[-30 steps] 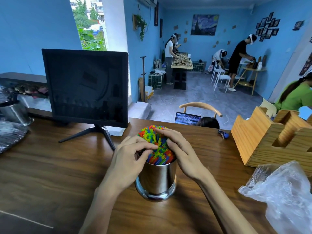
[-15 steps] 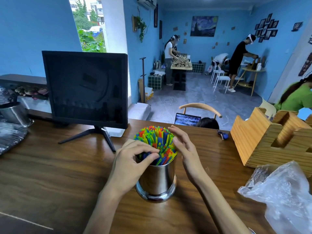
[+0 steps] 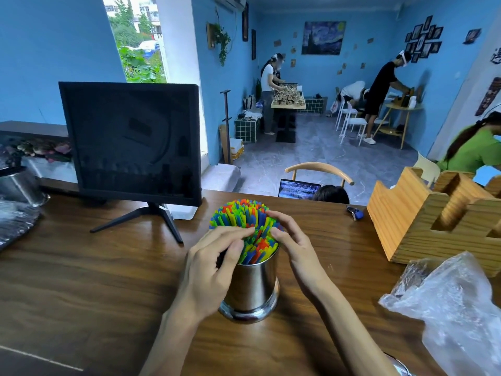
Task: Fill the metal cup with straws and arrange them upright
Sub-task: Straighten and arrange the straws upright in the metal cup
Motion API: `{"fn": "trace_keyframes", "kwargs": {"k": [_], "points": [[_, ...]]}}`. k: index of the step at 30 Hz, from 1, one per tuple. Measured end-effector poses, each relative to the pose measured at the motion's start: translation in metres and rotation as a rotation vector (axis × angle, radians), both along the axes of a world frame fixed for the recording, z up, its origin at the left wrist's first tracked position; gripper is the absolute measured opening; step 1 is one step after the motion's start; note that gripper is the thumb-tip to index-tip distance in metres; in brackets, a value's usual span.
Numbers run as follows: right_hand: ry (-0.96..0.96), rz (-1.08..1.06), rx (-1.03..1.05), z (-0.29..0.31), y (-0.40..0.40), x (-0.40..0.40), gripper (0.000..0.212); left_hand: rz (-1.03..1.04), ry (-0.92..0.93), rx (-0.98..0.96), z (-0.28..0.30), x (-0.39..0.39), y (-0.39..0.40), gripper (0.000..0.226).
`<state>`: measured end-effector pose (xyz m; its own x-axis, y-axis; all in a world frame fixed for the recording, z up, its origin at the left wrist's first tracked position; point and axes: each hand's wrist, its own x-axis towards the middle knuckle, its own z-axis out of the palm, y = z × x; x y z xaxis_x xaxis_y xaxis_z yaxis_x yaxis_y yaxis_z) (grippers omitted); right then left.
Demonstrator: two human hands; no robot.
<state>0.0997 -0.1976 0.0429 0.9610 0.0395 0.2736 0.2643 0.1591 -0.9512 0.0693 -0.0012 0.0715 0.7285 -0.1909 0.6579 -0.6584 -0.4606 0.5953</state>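
Observation:
A shiny metal cup (image 3: 252, 289) stands on the wooden table (image 3: 81, 280), packed with colourful straws (image 3: 238, 213) that fan out above its rim. My left hand (image 3: 208, 270) is at the cup's left. Its fingers reach across the near straws and its thumb presses them from below, pinching part of the bundle. My right hand (image 3: 295, 245) curls round the right side of the bundle, fingertips and thumb on the straws. The cup's left wall is hidden behind my left hand.
A dark monitor (image 3: 130, 142) on a stand sits behind the cup to the left. At the right are a wooden organiser (image 3: 433, 221) and a crumpled clear plastic bag (image 3: 455, 308). Another metal cup (image 3: 19, 185) stands at the far left, and blue keys (image 3: 355, 213) lie near the table's back edge.
My hands have slid off the top of the bundle to its sides. The straws now show more and fan wider above the rim. The cup has not moved.

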Motion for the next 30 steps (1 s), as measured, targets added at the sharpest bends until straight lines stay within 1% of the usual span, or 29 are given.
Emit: {"fn": "trace_keyframes", "kwargs": {"k": [3,6,11,13,16,19,23,25,28,30], "points": [[0.018,-0.014,0.041,-0.001,0.001,0.000,0.039,0.005,0.005,-0.022,-0.007,0.000,-0.005,0.027],[0.025,-0.016,0.057,-0.001,0.003,-0.001,0.042,0.029,0.012,-0.072,-0.014,0.003,-0.009,0.028],[0.000,-0.037,-0.005,0.002,0.001,-0.001,0.041,0.002,0.007,-0.060,-0.014,0.003,-0.007,0.026],[-0.001,-0.090,-0.029,0.004,0.001,0.001,0.044,0.034,-0.017,-0.020,-0.011,0.002,-0.006,0.025],[0.008,-0.161,-0.083,0.008,0.001,0.003,0.050,0.161,-0.075,0.050,0.001,0.002,-0.008,0.026],[0.033,-0.183,-0.101,0.010,0.007,0.003,0.050,0.279,-0.100,0.108,0.014,0.006,-0.013,0.026],[0.033,-0.239,-0.125,0.011,0.020,0.006,0.050,0.328,0.055,0.243,0.025,0.011,-0.016,0.023],[0.038,-0.275,-0.140,0.012,0.025,0.007,0.051,0.343,0.084,0.288,0.030,0.013,-0.015,0.024],[0.051,-0.276,-0.122,0.013,0.028,0.006,0.065,0.359,0.146,0.352,0.038,0.018,-0.014,0.028],[0.062,-0.270,-0.112,0.014,0.029,0.005,0.066,0.388,0.131,0.374,0.042,0.022,-0.012,0.030]]}}
